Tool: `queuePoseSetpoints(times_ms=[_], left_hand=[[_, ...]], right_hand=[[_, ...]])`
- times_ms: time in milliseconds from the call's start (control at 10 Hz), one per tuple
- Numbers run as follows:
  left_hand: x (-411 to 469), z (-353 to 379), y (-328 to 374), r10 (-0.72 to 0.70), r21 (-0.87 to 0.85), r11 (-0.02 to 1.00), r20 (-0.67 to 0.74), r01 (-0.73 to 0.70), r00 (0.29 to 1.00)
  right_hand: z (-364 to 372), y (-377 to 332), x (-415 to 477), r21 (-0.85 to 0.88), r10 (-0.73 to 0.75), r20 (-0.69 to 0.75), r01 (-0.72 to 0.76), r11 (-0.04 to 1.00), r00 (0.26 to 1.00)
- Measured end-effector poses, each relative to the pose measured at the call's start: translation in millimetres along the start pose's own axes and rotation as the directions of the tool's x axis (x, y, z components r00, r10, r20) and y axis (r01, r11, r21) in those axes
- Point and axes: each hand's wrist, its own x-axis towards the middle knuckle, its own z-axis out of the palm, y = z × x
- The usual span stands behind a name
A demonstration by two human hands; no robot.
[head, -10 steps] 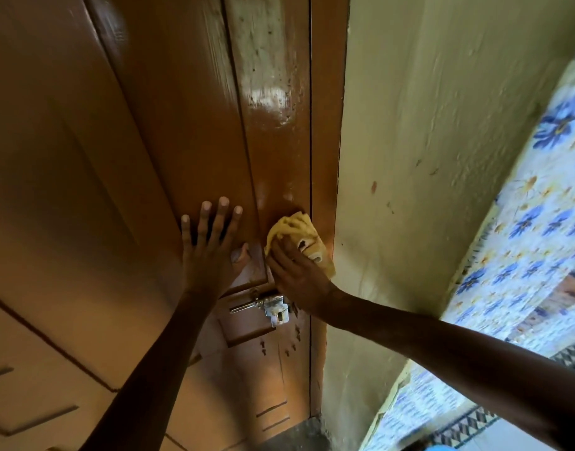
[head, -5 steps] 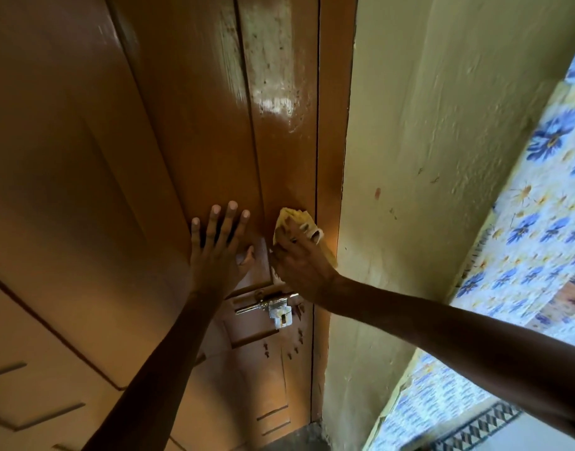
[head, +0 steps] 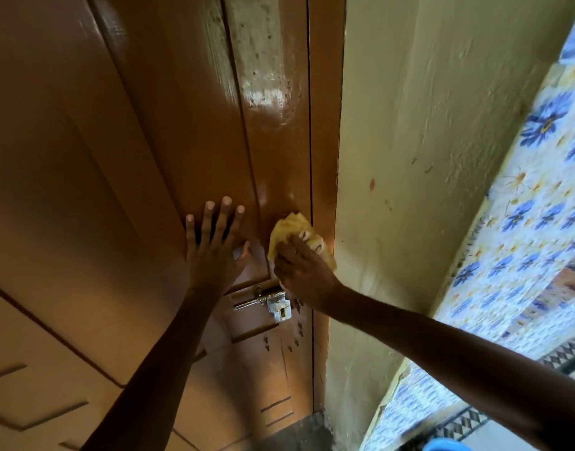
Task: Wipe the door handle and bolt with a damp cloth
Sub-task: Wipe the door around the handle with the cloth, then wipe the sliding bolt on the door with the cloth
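Brown door (head: 149, 157): left hand (head: 214, 255) splayed flat, right hand (head: 304, 271) clutching yellow cloth (head: 287, 227) at twelve o'clock of the bolt (head: 266, 299) (untouched, so it may get missed).

The right hand (head: 304, 271) hides much of the cloth (head: 291, 231) and the bolt's (head: 263, 296) right end.

Glossy brown door (head: 169, 131), yellow cloth (head: 287, 227), cream wall (head: 426, 131), blue-flowered white curtain (head: 536, 203).

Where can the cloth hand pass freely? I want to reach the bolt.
Crowded above the bolt: left hand flat on the door, right hand pressing the yellow cloth. Bare door panel lies below the bolt, beside the wall.
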Motion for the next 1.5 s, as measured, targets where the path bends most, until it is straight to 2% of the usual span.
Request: queuePoseSetpoints(times_ms=[100,200,300,400,500,600,800,900,1000,1100,1200,1300,1400,1500], left_hand=[[1,1,0,0.0,-0.004,1.0,0.003,0.0,1.0],[0,0,0,0.002,0.0,1.0,0.018,-0.002,1.0],[1,-5,1,-0.006,-0.016,1.0,0.058,0.007,0.998],[-10,-6,9,0.002,-0.069,0.998,0.1,0.005,0.995],[-45,0,13,0.098,-0.143,0.987,0.152,-0.076,0.983],[-79,8,9,0.193,-0.214,0.966,0.22,-0.145,0.956],[-92,17,-13,0.304,-0.202,0.947,0.311,-0.25,0.9],[-92,19,-17,0.322,-0.184,0.943,0.306,-0.277,0.896],[-93,18,-15,0.313,-0.162,0.947,0.28,-0.277,0.907],[-93,17,-16,0.327,-0.148,0.943,0.26,-0.297,0.908],[-94,18,-17,0.314,-0.171,0.946,0.26,-0.276,0.913],[-91,14,-17,0.315,-0.2,0.943,0.276,-0.266,0.908],[-92,16,-19,0.314,-0.198,0.943,0.273,-0.266,0.909],[-91,14,-17,0.298,-0.196,0.948,0.272,-0.251,0.915]], right_hand=[[23,-39,-37,0.131,0.08,0.233,-0.113,0.985,0.969],[34,-64,-72,0.564,0.484,0.237,-0.525,0.638,0.843],[24,-73,-98,0.74,0.729,0.452,-0.673,0.015,0.513],[12,-73,-112,0.642,0.704,0.641,-0.716,-0.275,0.305],[11,-70,-104,0.657,0.78,0.577,-0.706,-0.265,0.244],[25,-69,-75,0.714,0.876,0.401,-0.69,-0.116,0.268],[50,-114,-24,0.672,0.822,0.34,-0.729,0.128,0.457],[52,-137,-15,0.658,0.783,0.288,-0.708,0.257,0.552],[60,-132,-24,0.674,0.688,0.167,-0.591,0.443,0.707],[75,-103,-42,0.639,0.664,0.189,-0.604,0.477,0.724],[69,-115,-32,0.634,0.789,0.23,-0.703,0.322,0.57],[47,-142,-16,0.681,0.7,0.287,-0.653,0.331,0.654],[61,-111,-29,0.661,0.643,0.237,-0.606,0.442,0.728],[62,-93,-33,0.549,0.76,0.275,-0.746,0.379,0.589]])
